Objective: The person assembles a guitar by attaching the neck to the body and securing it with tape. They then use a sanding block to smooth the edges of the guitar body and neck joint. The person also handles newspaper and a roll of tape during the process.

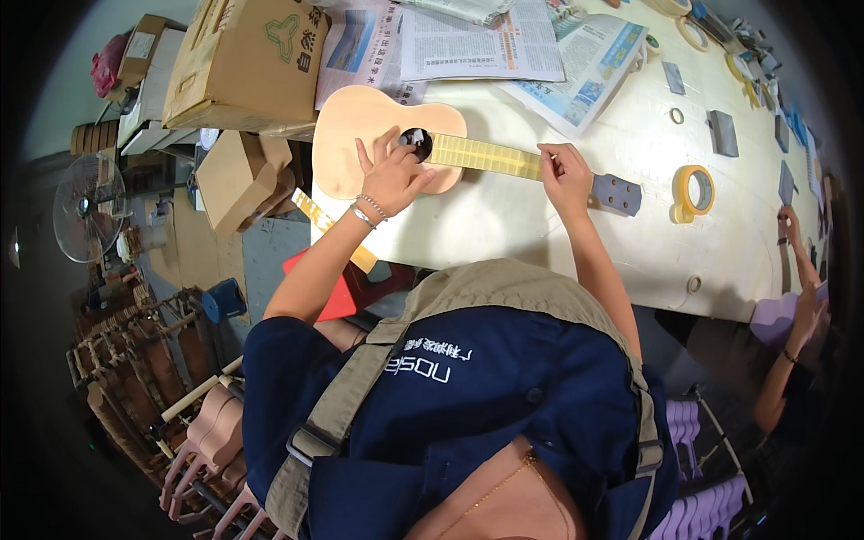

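From the head camera I see an unfinished ukulele (387,135) lying flat near the left edge of the pale tabletop (576,243), body to the left, neck running right toward the grey headstock (617,193). The fretboard (484,157) is covered in yellow masking tape.

My left hand (389,175) lies spread on the bare wood body just below the sound hole (416,140), fingers splayed and palm pressing down; that grip is released, holding nothing and only steadying the instrument. My right hand (565,175) sits at the far end of the neck next to the headstock, fingers curled at the edge of the tape. I cannot tell whether it pinches the tape or just rests on the neck.

I judge the ukulele light, hollow and stiff, with a thin unvarnished top that would dent or mark easily. The neck looks like the safest place to take hold, with a flat palm supporting the body rather than squeezing it.

A roll of yellow tape (693,192) stands just right of the headstock, newspapers (504,45) lie along the far edge, and a cardboard box (243,58) sits beyond the left corner. Another person's arm (792,333) reaches in at the right edge.
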`<state>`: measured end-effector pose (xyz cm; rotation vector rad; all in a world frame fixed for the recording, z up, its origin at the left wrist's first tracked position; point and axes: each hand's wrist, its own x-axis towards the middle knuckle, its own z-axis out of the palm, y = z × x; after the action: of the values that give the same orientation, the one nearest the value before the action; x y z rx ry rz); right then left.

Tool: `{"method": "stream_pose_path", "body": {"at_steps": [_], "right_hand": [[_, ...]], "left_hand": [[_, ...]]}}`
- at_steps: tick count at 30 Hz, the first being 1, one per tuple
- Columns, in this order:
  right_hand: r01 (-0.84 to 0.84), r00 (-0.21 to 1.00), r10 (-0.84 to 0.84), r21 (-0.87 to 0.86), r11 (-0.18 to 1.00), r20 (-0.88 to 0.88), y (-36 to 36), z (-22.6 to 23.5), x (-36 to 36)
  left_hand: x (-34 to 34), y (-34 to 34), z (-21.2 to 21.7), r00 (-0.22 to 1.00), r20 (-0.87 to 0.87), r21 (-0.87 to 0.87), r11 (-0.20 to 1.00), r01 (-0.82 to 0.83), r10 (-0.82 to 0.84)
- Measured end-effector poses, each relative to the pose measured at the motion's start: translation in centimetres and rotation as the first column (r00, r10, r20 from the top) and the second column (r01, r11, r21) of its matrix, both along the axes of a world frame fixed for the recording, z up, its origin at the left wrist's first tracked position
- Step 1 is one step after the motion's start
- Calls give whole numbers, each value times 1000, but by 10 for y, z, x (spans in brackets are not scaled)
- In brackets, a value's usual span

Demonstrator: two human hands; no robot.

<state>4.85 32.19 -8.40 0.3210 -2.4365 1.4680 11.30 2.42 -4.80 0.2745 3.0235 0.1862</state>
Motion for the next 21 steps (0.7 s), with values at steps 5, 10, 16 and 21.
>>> {"method": "stream_pose_path", "body": {"at_steps": [5, 10, 16, 21], "right_hand": [[7, 1000, -7, -7, 1000, 3, -3, 1, 0], [16, 1000, -14, -120, 993, 18, 10, -12, -2], [527, 826, -510, 7, 850, -241, 95, -6, -21], [520, 582, -774, 846, 119, -249, 241, -60, -38]], "left_hand": [[-12, 12, -3, 995, -24, 20, 995, -98, 98], [-29, 30, -1, 996, 48, -100, 993, -68, 73], [-20, 16, -1, 1000, 19, -33, 999, -22, 23], [-8, 20, -4, 969, -237, 30, 997, -64, 70]]}}
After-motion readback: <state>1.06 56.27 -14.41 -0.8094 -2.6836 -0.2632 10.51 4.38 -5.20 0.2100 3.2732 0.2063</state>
